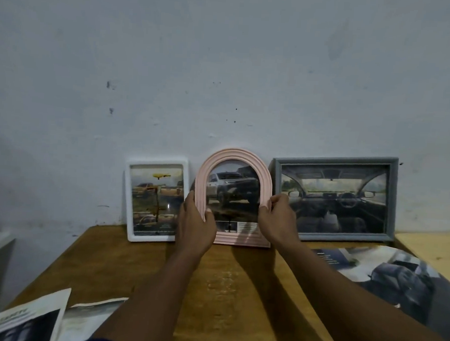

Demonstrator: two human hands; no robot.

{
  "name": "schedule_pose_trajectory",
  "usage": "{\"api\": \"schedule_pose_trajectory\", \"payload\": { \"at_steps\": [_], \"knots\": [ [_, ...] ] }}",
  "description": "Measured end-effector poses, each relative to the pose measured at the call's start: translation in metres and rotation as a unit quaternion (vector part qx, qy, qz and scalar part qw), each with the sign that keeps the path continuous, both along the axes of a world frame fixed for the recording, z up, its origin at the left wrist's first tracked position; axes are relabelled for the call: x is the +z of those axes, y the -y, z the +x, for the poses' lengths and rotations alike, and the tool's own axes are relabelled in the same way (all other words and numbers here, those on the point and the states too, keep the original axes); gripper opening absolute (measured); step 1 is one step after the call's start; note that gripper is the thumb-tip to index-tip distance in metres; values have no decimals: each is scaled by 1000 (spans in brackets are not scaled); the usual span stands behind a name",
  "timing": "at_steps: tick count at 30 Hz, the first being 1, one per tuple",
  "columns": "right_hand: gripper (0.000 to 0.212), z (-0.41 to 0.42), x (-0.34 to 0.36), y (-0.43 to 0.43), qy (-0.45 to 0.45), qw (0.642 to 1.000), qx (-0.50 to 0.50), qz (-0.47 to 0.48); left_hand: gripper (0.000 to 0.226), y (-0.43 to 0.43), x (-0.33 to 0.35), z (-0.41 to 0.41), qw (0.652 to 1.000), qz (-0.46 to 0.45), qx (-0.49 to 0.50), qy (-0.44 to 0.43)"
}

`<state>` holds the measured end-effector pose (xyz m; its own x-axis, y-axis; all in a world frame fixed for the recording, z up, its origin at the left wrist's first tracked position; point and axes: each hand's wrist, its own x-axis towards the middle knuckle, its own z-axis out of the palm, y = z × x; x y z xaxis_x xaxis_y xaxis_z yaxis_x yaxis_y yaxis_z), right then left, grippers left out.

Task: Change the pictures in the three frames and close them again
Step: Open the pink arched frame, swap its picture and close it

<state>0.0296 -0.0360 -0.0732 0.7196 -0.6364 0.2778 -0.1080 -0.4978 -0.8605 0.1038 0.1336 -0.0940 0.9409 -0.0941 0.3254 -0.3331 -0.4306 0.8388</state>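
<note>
Near papers: I saw printed sheets (26,319) lying at the table's near left corner, and a glossy car brochure (395,278) spread at the near right.
Table (228,280): a brown wooden top bore everything I could see.
Left hand (196,221): it grasped the left side of the pink arched frame (234,153), thumb on the front rim and fingers curled behind.
Right hand (278,220): it gripped the same frame's right side, with fingertips hooked over the front rim.
Pink arched frame: it stood upright at the table's far edge, between the other two frames. I could not tell whether its base touched the table.
Its picture: a pickup truck (233,194), with a strip of small print along the foot.
White frame (128,201): it stood upright just left of the pink one, holding a picture of pickups. The left hand overlapped its lower right corner in my view.
Grey frame (391,200): it stood in landscape just right of the pink one, holding a car-interior view (332,199).
Wall (224,66): it was pale and scuffed, directly behind all three frames.
</note>
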Motion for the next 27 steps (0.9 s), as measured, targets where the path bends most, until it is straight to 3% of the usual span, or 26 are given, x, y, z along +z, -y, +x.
{"api": "schedule_pose_trajectory", "payload": {
  "at_steps": [10,19,23,27],
  "knots": [
    [19,1,-2,4,42,998,-15,32,62,0,2,1,999,-39,2,-3],
    [25,-55,19,-4,97,991,27,91,60,-29,20,-45,999,-32,-10,-2],
    [27,-83,46,-7,76,988,58,122,47,-48,29,-70,992,-24,-48,-117],
    [32,-107,82,-9,32,985,76,153,34,-59,30,-100,953,-70,-123,-267]
  ]
}}
